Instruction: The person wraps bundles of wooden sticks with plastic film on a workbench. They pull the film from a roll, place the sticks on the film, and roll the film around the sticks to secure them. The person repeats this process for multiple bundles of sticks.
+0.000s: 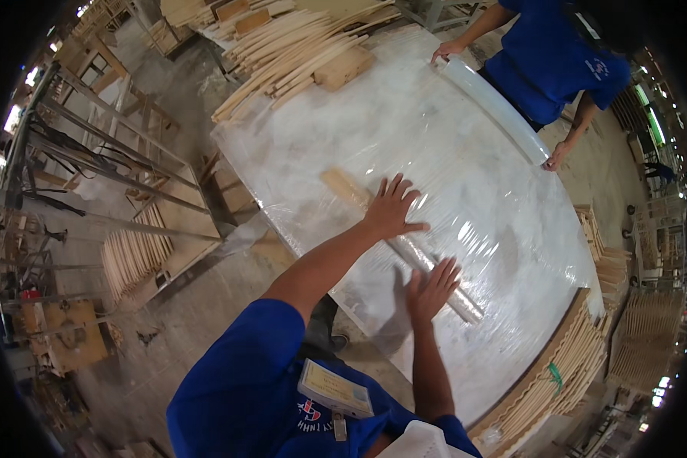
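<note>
A long, narrow tan piece point(342, 185) lies slantwise on the white-covered table point(320, 145); clear plastic film point(466, 309) wraps its nearer part. My left hand point(391, 208) presses on the middle of it with fingers spread. Closer to me, my right hand point(433, 291) rests on the wrapped part, its fingers stretched out. Neither hand grips anything. A shiny sheet of film stretches over the table beyond my hands. Across from me, a co-worker in a blue shirt holds the thick film roll point(496, 107) by both ends.
Many thin wooden strips point(298, 49) are piled at the table's far left, beside a wooden block point(343, 69). More strips, tied with a green band point(555, 378), lie along the right edge. A metal rack point(114, 160) stands to the left, with stacked slats point(137, 248) next to it.
</note>
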